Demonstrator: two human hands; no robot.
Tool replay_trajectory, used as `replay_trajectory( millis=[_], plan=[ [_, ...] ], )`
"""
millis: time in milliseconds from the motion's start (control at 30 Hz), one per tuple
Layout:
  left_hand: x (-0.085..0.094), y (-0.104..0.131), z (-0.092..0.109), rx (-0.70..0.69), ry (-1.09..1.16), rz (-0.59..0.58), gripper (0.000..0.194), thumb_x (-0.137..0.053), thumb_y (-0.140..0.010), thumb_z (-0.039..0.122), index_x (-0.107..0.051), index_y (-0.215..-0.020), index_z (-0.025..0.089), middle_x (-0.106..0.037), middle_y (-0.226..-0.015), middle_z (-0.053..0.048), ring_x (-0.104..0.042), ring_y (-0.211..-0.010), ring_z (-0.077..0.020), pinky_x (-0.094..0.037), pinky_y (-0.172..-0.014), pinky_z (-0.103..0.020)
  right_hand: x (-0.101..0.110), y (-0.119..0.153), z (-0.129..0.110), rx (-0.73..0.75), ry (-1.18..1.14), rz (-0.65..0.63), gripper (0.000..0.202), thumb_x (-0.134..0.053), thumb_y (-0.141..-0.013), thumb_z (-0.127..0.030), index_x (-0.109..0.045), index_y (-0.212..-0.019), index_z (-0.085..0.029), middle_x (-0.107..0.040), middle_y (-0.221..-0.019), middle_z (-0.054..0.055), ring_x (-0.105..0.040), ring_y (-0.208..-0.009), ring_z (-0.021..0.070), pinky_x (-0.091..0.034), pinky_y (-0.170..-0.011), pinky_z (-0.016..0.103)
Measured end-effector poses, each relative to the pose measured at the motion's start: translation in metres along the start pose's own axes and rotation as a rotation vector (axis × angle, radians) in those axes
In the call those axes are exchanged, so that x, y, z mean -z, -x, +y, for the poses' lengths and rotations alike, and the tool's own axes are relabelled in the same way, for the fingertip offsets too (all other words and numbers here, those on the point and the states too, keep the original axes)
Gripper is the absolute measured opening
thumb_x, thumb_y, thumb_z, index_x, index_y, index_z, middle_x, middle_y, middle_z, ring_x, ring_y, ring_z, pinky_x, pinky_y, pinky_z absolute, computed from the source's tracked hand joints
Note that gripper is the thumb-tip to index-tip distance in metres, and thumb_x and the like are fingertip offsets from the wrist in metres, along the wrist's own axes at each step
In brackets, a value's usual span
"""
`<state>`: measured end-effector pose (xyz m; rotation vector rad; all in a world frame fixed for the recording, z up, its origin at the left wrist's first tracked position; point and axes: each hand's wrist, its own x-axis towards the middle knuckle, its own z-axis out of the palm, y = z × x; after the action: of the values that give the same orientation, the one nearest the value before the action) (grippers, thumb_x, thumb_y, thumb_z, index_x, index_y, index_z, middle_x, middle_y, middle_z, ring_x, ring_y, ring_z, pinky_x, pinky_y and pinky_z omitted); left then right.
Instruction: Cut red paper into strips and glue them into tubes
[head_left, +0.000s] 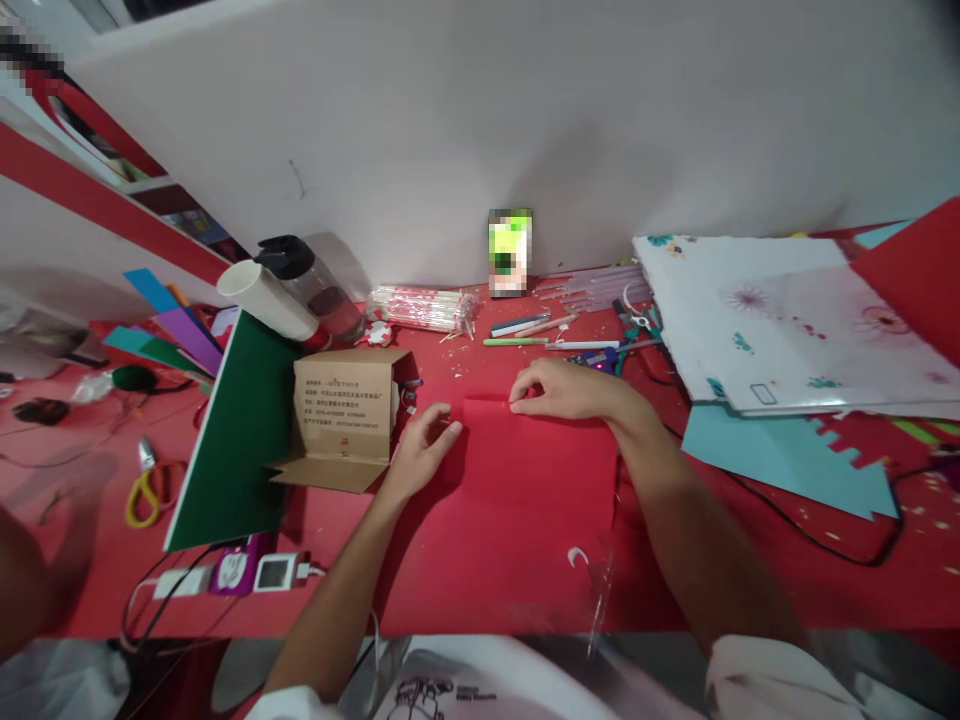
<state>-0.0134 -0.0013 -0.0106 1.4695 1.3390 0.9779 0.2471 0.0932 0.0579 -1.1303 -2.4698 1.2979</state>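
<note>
A sheet of red paper lies flat on the red tabletop in front of me, its far edge turned up in a narrow fold. At that far edge my right hand has its thumb and fingertips pinched together on the folded strip. My left hand rests beside the sheet's left side, with thumb and fingers apart and nothing between them. Close to the left hand stands an open cardboard box. A white curved scrap sits nearer to me on the red surface.
Behind the box are a green board, a paper cup and a bottle. A phone leans on the wall near wrapped sticks and several pens. Scissors lie left; white boards and blue paper lie right.
</note>
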Motion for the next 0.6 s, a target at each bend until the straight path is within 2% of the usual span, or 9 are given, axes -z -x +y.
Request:
replay_trajectory(
  millis=[133,233,300,367,467,533,600],
  plan=[
    [-0.003,-0.003,0.000,0.003,-0.028,-0.002,0.028,-0.069,-0.087,0.045,-0.055,-0.082,0.020,-0.053,-0.076,0.003,-0.051,-0.071,-0.0132,-0.043,-0.069,-0.025,-0.010,-0.009,0.007,0.016,0.014,-0.024,0.018,-0.065,-0.084,-0.031,-0.081,-0.082,-0.022,-0.081,-0.089,0.005,-0.070,-0.081,0.0229,-0.047,-0.073,0.031],
    [-0.002,-0.006,-0.005,0.020,0.011,0.022,0.033,-0.073,-0.082,0.041,-0.048,-0.073,0.021,-0.043,-0.068,0.006,-0.043,-0.063,-0.0107,-0.038,-0.061,-0.023,-0.015,-0.015,0.012,0.065,0.013,-0.013,0.019,-0.064,-0.084,-0.031,-0.080,-0.083,-0.021,-0.080,-0.092,0.006,-0.070,-0.083,0.0222,-0.048,-0.076,0.031],
    [0.000,-0.007,-0.007,0.042,0.053,0.029,0.033,-0.075,-0.081,0.042,-0.051,-0.073,0.020,-0.046,-0.067,0.006,-0.046,-0.063,-0.0110,-0.040,-0.062,-0.023,-0.017,-0.017,0.014,0.089,-0.001,-0.009,0.020,-0.064,-0.085,-0.031,-0.080,-0.084,-0.020,-0.080,-0.097,0.007,-0.071,-0.086,0.0224,-0.048,-0.078,0.031],
    [0.001,-0.008,-0.005,0.065,0.096,0.029,0.032,-0.076,-0.080,0.045,-0.058,-0.076,0.019,-0.054,-0.070,0.003,-0.054,-0.068,-0.0133,-0.045,-0.067,-0.025,-0.017,-0.018,0.014,0.080,-0.015,-0.017,0.021,-0.063,-0.086,-0.032,-0.080,-0.086,-0.019,-0.080,-0.097,0.007,-0.071,-0.087,0.0229,-0.048,-0.078,0.031],
    [0.001,-0.006,-0.001,0.112,0.206,-0.054,0.035,-0.073,-0.084,0.052,-0.070,-0.091,0.018,-0.069,-0.082,-0.003,-0.065,-0.078,-0.0192,-0.054,-0.076,-0.031,-0.017,-0.018,0.013,0.042,-0.025,-0.031,0.021,-0.063,-0.087,-0.033,-0.080,-0.086,-0.019,-0.081,-0.092,0.006,-0.070,-0.082,0.0229,-0.047,-0.075,0.032],
    [0.000,-0.005,0.000,0.142,0.268,-0.119,0.040,-0.069,-0.088,0.055,-0.073,-0.101,0.018,-0.074,-0.088,-0.005,-0.069,-0.085,-0.0220,-0.056,-0.081,-0.034,-0.018,-0.018,0.012,0.030,-0.036,-0.027,0.021,-0.064,-0.086,-0.033,-0.081,-0.087,-0.020,-0.081,-0.091,0.006,-0.070,-0.081,0.0225,-0.046,-0.074,0.032],
    [-0.001,-0.003,0.000,0.169,0.295,-0.123,0.042,-0.065,-0.091,0.057,-0.074,-0.104,0.018,-0.076,-0.089,-0.006,-0.071,-0.089,-0.0234,-0.057,-0.082,-0.035,-0.019,-0.019,0.011,0.024,-0.063,-0.013,0.022,-0.064,-0.086,-0.034,-0.081,-0.086,-0.020,-0.081,-0.091,0.005,-0.070,-0.081,0.0223,-0.046,-0.073,0.031]
  ],
)
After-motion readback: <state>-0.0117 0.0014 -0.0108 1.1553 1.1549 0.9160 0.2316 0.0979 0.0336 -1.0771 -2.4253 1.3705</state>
